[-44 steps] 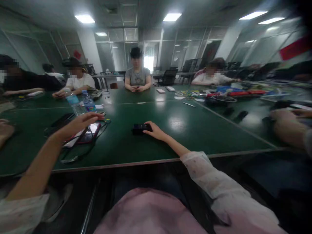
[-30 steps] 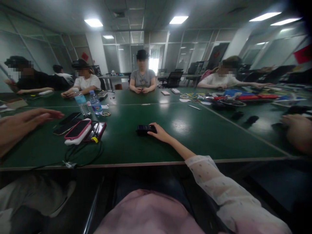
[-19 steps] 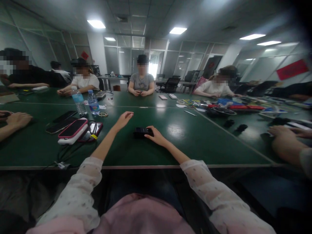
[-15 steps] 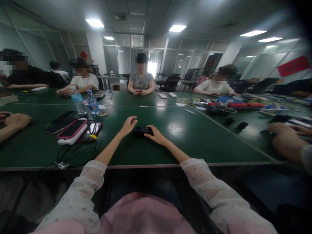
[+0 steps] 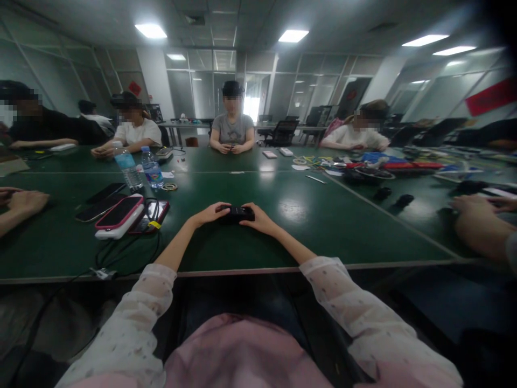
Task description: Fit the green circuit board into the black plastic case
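"What's closest?"

"Two sheer, dotted sleeves (image 5: 154, 291) reach over a green surface (image 5: 242, 250). The left hand (image 5: 209, 214) has just come across to meet the right hand (image 5: 260, 218); the fingers of both now grasp opposite ends of a small black device (image 5: 237, 214), straight ahead, on or just above the surface, so it's steadied from two sides."

"Beyond?"

"Leftward, a pink-edged phone (image 5: 120, 212), then two bottles (image 5: 152, 171); farther, a seated person in grey (image 5: 231, 131)."

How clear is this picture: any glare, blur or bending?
Head view: ceiling lights look washed-out white; glare patches the green tabletop right of the right hand; outer edges look smeared and stretched; the black object between it and the left hand is too dark for fine detail.
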Motion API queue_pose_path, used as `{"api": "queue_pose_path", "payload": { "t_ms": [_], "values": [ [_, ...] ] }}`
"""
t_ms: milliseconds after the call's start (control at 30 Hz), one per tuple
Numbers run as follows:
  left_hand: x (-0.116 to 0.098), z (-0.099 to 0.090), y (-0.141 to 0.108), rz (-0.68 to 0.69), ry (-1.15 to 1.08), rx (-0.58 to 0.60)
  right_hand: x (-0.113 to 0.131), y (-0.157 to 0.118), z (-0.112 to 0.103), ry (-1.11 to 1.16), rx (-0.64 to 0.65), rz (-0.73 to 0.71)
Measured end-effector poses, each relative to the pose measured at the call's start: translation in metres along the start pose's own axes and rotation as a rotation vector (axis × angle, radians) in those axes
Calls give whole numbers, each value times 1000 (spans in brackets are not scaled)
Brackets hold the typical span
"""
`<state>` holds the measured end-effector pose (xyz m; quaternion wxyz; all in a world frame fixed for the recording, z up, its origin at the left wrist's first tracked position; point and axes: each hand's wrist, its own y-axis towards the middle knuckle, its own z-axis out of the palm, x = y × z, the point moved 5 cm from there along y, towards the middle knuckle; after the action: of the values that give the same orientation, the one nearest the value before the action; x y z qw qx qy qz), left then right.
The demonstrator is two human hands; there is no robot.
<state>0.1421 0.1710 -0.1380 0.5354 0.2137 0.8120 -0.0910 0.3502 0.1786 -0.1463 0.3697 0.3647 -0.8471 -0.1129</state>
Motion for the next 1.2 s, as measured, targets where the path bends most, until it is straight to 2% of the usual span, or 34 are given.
{"api": "queue_pose_path", "payload": {
  "t_ms": [100,267,433,567,700,867,933,1200],
  "values": [
    [-1,1,-1,-2,-13,67,-1,1,0,0,-14,5],
    [1,1,-1,15,-31,88,7,2,-5,94,-82,10],
    [-2,3,0,50,-28,85,-6,6,-22,193,-329,127],
    [-3,3,0,33,4,99,-36,1,-44,7,-580,242],
    [-5,1,0,19,66,94,-61,-3,-49,-160,-566,309],
    [-8,1,-3,-3,115,92,-77,-2,-38,-255,-394,397],
    [-10,1,-4,-4,123,96,-80,-2,-34,-287,-363,422],
    [-4,1,-1,-23,132,124,-79,-4,-35,-312,-447,407]
  ]
}}
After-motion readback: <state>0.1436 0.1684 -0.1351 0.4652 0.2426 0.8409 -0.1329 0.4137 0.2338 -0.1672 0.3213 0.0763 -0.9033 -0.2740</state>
